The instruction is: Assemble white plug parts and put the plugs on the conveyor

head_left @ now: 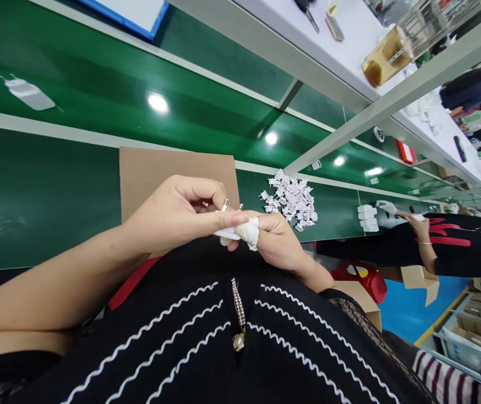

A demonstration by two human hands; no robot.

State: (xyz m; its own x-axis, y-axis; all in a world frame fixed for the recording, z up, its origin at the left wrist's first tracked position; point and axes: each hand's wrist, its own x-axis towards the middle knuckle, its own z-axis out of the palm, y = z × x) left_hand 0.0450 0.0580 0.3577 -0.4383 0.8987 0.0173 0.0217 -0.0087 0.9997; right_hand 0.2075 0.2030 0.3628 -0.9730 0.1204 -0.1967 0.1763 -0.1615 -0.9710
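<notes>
My left hand (177, 216) and my right hand (276, 238) meet close to my chest, both pinched on one small white plug part (227, 231) with two metal pins sticking up. A white finger cot covers a fingertip of my right hand. Behind my hands lies a brown cardboard sheet (152, 171) on the green conveyor belt (55, 185). A heap of several similar white plug parts (291, 199) lies on the belt just beyond my right hand.
A white part in a clear bag (28, 92) lies on the far belt lane. A metal frame bar (375, 109) crosses overhead. To the right a co-worker's hand (419, 227) reaches toward stacked white parts (367, 217). Cardboard boxes (423, 278) stand below.
</notes>
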